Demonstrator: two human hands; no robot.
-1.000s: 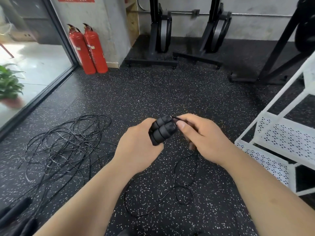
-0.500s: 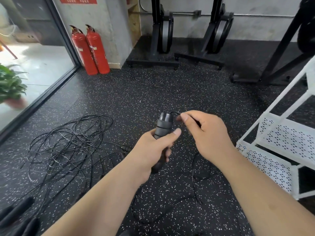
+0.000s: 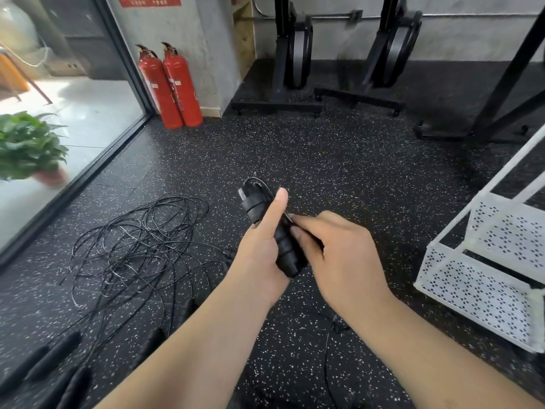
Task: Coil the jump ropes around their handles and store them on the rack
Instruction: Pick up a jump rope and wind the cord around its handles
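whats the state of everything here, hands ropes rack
left hand, grips the handles, thumb up
right hand, pinches the cord beside the handles
handles, held together, tilted
loose ropes, tangled on the floor
white rack, upright
fire extinguishers, upright by wall

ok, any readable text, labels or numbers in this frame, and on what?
Red sign on the wall, top edge: white characters, cut off and blurred, unreadable.
Extinguisher labels: too small to read.
No other text shows.
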